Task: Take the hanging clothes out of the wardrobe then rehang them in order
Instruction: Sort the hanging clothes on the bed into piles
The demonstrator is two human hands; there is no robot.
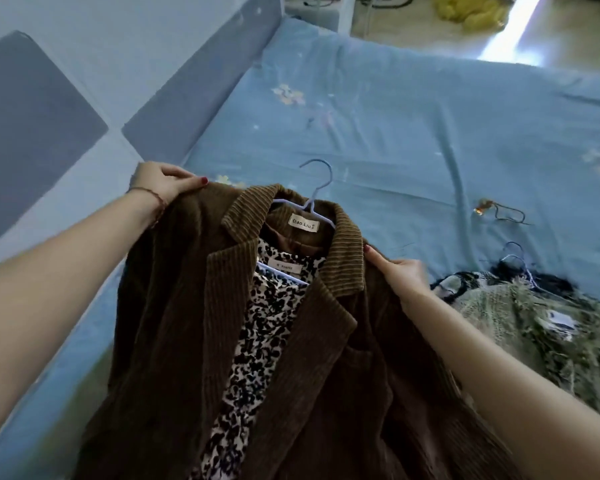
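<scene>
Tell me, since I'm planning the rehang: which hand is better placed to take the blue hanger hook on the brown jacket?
Probably the right hand. It grips the brown corduroy jacket at the shoulder beside the collar, nearer the blue hanger hook. The left hand holds the far shoulder, further off.

Left hand and right hand grip the shoulders of a brown jacket on a blue hanger, above the bed; a spotted blouse lies inside.
</scene>
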